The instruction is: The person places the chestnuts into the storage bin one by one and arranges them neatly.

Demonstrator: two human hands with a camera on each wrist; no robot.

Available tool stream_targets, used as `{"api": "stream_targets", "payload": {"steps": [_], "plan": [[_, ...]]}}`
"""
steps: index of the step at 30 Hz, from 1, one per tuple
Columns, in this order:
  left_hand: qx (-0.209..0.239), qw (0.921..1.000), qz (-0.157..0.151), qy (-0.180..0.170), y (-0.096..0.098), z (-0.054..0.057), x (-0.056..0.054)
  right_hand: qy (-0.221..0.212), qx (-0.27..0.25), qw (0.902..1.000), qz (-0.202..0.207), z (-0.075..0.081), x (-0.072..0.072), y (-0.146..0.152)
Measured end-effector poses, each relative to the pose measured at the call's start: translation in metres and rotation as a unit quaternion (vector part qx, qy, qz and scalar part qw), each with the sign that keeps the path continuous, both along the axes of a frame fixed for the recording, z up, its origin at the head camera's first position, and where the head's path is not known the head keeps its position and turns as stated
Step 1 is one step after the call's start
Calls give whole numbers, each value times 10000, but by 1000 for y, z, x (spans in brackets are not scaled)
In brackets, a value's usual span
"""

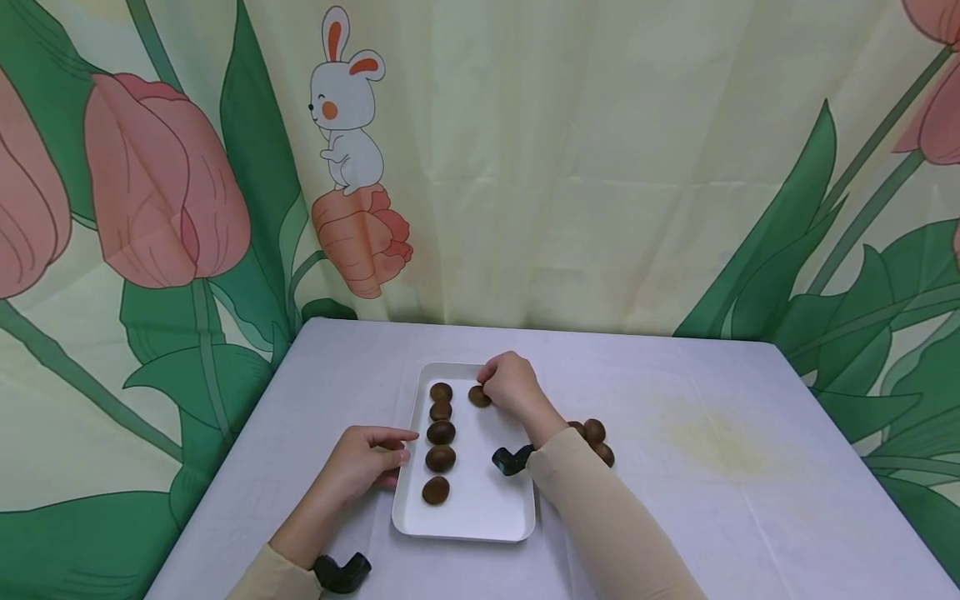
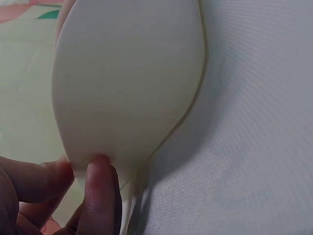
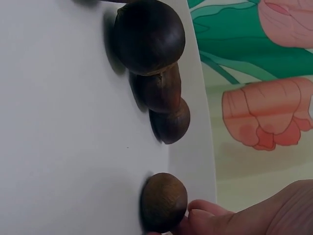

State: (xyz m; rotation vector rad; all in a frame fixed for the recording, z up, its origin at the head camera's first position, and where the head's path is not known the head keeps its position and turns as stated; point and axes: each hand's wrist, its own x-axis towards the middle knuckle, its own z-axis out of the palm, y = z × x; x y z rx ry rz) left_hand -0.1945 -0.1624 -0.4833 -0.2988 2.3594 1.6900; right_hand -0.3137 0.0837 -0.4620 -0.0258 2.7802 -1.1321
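Note:
A white tray (image 1: 480, 517) lies on the table, with several brown chestnuts (image 1: 440, 432) in a column along its left side. At the tray's left rim my left hand (image 1: 360, 460) holds the edge; in the left wrist view its fingertips (image 2: 100, 174) press against the white wall. My right hand (image 1: 514, 390) is over the far right part of the tray, its fingers on a single chestnut (image 3: 164, 201) that sits on the tray floor. The right wrist view shows the fingertips (image 3: 203, 220) at that chestnut's side, their far side partly out of frame.
Right of the tray, a small group of chestnuts (image 1: 595, 431) lies on the white tablecloth (image 1: 675, 517), partly hidden by my right sleeve (image 1: 600, 508). Black wrist straps show on both arms. A curtain (image 1: 562, 167) with printed tulips and a rabbit hangs behind the table.

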Motion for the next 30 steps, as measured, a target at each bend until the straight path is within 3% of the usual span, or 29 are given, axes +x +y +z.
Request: {"api": "stream_targets", "payload": {"steps": [8,16,30], "plan": [[-29,10000,-17,10,1,2,1,-680,-849,9939,-184,14,1,3],[-32,10000,-10,13,2,3,1,-859,-1566,9839,-25,21,2,13],[-109,9999,46,-57,2,2,1,-1078,-1775,9778,279,36,17,35]]}}
